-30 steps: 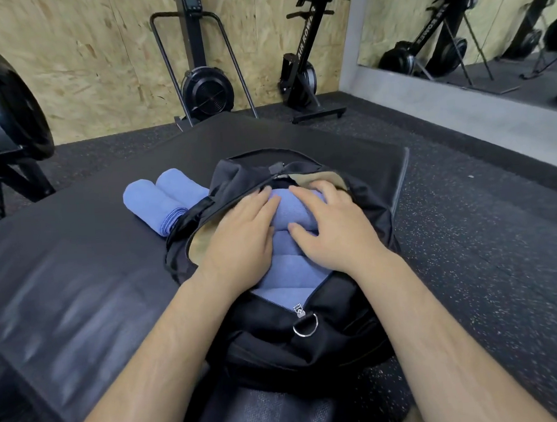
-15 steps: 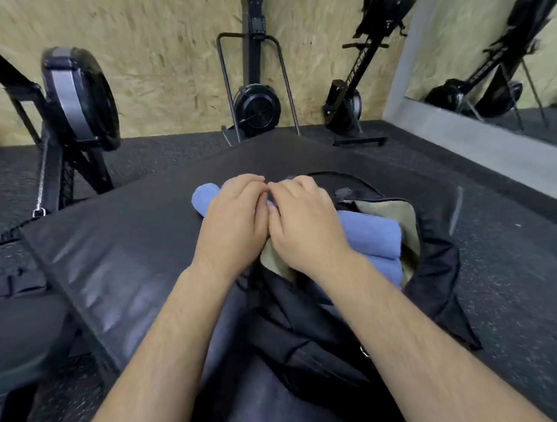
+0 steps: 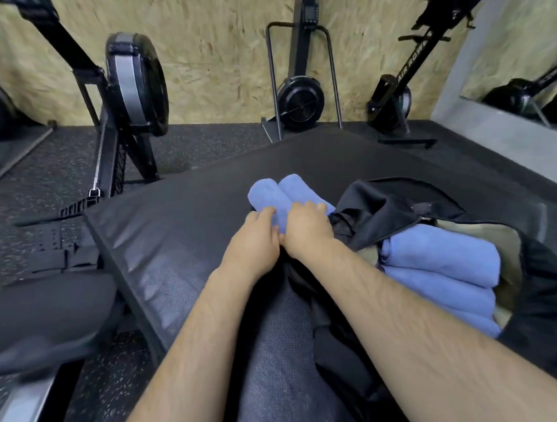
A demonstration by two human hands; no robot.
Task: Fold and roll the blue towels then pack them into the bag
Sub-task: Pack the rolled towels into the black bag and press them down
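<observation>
Black mat (image 3: pixel 181 222) carries everything. Open black bag (image 3: pixel 396 204) sits on its right side, with packed towels (image 3: pixel 441 260) stacked inside and filling the mouth. Two rolled towels (image 3: pixel 270 193) lie side by side near the mat's middle, touching the bag's left flap. Left hand (image 3: pixel 253 244) and right hand (image 3: pixel 307 230) touch each other, fingers curled over the near ends, one roll each; thumbs hidden. Risks: lifted by one end, the rolls could unwind. The bag looks full, so they may jam at the sagging flap.

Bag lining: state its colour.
Beige lining inside the black bag; the head view shows it best.
</observation>
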